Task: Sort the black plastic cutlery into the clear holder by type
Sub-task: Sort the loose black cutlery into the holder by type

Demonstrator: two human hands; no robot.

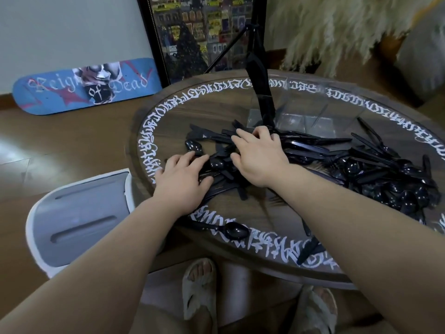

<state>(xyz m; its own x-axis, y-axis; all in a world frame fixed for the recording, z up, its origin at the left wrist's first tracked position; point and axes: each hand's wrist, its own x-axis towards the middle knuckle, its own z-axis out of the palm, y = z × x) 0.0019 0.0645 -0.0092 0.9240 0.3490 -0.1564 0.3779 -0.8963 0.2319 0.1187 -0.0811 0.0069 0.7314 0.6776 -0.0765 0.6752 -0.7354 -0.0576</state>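
Both our forearms reach out over the round table point(168, 97). Our left hand point(183, 179) lies palm-down, fingers spread flat on the black cutlery pile point(313, 153); our right hand point(258, 156) has fingers curled into it, can't tell if gripping. Clear holder point(308, 114) sits just behind.

Both forearms are bare, no sleeves or jewellery showing, and at six o'clock the feet wear pale slippers point(199, 289) (open-toed, cross-strapped, fuzzy-looking).
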